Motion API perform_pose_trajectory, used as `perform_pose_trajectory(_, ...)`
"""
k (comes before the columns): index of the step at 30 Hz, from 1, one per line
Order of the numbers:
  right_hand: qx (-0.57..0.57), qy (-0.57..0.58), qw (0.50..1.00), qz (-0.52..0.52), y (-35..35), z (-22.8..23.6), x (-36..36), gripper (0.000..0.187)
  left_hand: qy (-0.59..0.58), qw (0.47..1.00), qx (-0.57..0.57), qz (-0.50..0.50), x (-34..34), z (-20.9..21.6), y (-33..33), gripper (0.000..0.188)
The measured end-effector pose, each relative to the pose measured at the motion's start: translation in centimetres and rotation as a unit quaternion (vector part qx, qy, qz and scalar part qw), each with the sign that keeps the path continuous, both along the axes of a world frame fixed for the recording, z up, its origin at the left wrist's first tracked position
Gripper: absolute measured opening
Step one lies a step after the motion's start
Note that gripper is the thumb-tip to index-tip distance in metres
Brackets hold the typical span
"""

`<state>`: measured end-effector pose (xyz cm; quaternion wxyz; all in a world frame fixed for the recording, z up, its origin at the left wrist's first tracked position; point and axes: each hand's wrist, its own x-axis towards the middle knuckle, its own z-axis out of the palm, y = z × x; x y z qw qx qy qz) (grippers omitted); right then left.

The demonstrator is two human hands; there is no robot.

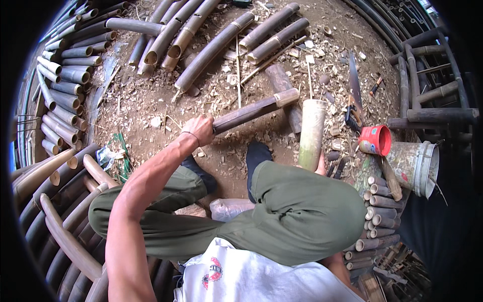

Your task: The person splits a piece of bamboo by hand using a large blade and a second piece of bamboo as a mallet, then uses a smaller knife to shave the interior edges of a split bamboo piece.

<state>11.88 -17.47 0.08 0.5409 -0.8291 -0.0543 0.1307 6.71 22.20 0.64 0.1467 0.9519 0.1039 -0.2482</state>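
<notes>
My left hand (201, 130) is closed around the near end of a dark bamboo pole piece (246, 112) with a paler far end. That pole slants up to the right, its far end overlapping a dark short log (286, 90) on the ground. A pale, thick bamboo tube (312, 132) stands slightly tilted beside my right knee. My right hand (321, 165) grips its lower end from the right; the knee and the tube hide most of the fingers. A thin stick (310, 78) shows just beyond the tube's top.
Cut bamboo poles (216, 55) lie ahead on chip-strewn ground, with more stacked at left. To the right are a handsaw (355, 85), a small knife (376, 85), a red tub (375, 141), a white bucket (413, 168), short bamboo pieces (381, 221) and a bamboo frame (435, 93).
</notes>
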Motion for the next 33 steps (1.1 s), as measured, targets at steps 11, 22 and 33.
perform_pose_trajectory(11,-0.107,0.003,0.992,0.061,-0.7,0.0,1.2,0.106,-0.018,0.997,0.065,-0.024,2.1,10.5,-1.1,0.035)
perform_pose_trajectory(22,-0.019,0.012,1.0,0.013,-2.3,0.2,-0.6,0.099,-0.167,0.972,-0.13,0.098,-3.2,-4.6,1.0,0.045)
perform_pose_trajectory(33,-0.011,0.057,0.996,-0.071,-3.1,0.5,-1.7,0.1,-0.099,0.982,-0.122,0.103,2.6,-4.2,-2.6,0.055)
